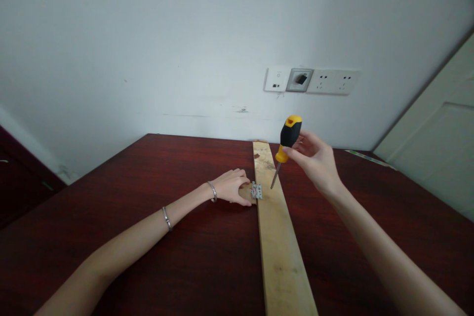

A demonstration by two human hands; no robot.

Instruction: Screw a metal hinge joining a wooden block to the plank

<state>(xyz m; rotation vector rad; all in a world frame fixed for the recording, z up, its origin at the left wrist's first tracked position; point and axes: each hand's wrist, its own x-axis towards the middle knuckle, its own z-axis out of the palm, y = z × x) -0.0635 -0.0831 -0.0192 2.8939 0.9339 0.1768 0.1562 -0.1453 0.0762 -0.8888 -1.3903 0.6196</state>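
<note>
A long pale wooden plank point(279, 247) lies on the dark red table point(185, 256), running away from me. A small metal hinge point(256, 190) sits at the plank's left edge. My left hand point(231, 186) rests on the table with fingers curled against a small wooden piece beside the hinge. My right hand point(314, 160) pinches a screwdriver point(287, 143) with a black and yellow handle. The screwdriver is tilted, its tip hanging just above the plank to the right of the hinge.
A white wall rises behind the table, with a row of wall sockets and a switch plate point(311, 80). A pale door point(437, 148) stands at the right. Dark furniture point(22, 177) is at the far left.
</note>
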